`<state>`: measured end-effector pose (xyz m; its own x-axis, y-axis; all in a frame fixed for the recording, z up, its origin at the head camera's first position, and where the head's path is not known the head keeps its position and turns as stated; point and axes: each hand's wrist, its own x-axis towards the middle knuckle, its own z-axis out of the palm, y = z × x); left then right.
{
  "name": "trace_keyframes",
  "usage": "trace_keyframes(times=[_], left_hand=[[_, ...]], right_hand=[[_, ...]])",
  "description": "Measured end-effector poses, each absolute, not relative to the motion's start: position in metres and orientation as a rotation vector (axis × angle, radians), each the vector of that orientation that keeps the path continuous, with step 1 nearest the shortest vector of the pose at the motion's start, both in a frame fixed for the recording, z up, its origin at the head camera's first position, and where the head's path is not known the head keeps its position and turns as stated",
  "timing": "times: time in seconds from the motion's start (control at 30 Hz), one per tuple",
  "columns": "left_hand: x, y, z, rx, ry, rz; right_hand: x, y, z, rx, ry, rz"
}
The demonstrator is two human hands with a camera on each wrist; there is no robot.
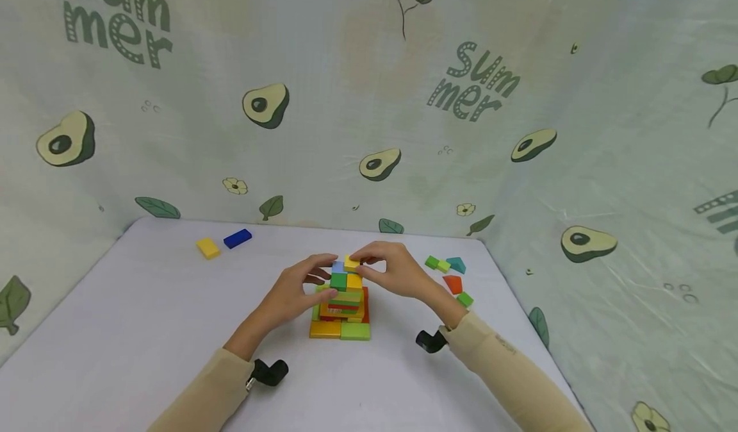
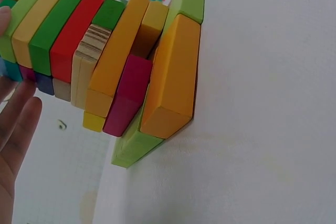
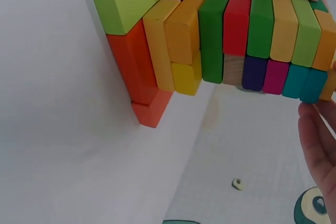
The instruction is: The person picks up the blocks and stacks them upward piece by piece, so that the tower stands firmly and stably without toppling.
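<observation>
A tower of coloured wooden blocks [image 1: 346, 296] stands on a wider base of flat orange, red and lime blocks. At its top my right hand [image 1: 394, 268] pinches a small yellow block [image 1: 352, 265] between thumb and fingers, beside a light blue block [image 1: 337, 267]. My left hand [image 1: 300, 289] curves round the tower's upper left side, thumb at the front near a green block [image 1: 338, 281], fingers behind. In the left wrist view, left fingertips lie against the tower's side below a lime block [image 2: 26, 19]. Right-hand fingers [image 3: 315, 135] reach the top layers in the right wrist view.
At the back left lie a yellow block [image 1: 208, 248] and a dark blue block [image 1: 237, 238]. Right of the tower are small green blocks [image 1: 432, 262], a teal piece [image 1: 457, 265] and an orange-red piece [image 1: 453, 284]. A printed cloth [image 1: 323, 163] hangs behind the white table [image 1: 144, 329].
</observation>
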<state>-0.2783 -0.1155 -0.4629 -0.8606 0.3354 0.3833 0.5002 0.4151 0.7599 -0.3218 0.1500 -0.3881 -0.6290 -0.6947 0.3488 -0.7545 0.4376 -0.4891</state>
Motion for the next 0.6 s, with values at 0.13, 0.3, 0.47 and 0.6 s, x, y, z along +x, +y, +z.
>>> trace_keyframes(times=[0.13, 0.3, 0.47, 0.6], left_hand=[[-0.278, -0.115, -0.46, -0.739, -2.501, -1.417], [-0.278, -0.114, -0.459, -0.757, -2.492, -1.418], [-0.278, -0.115, -0.461, -0.761, -2.484, -1.442], [-0.278, -0.117, -0.463, -0.776, -2.469, -1.45]], right_hand=[[-0.32, 0.146, -0.389, 1.308, -2.578, 0.999], [-0.32, 0.142, -0.392, 1.279, -2.571, 1.06], [-0.32, 0.138, -0.395, 1.273, -2.574, 1.098], [-0.32, 0.136, -0.396, 1.265, -2.581, 1.098]])
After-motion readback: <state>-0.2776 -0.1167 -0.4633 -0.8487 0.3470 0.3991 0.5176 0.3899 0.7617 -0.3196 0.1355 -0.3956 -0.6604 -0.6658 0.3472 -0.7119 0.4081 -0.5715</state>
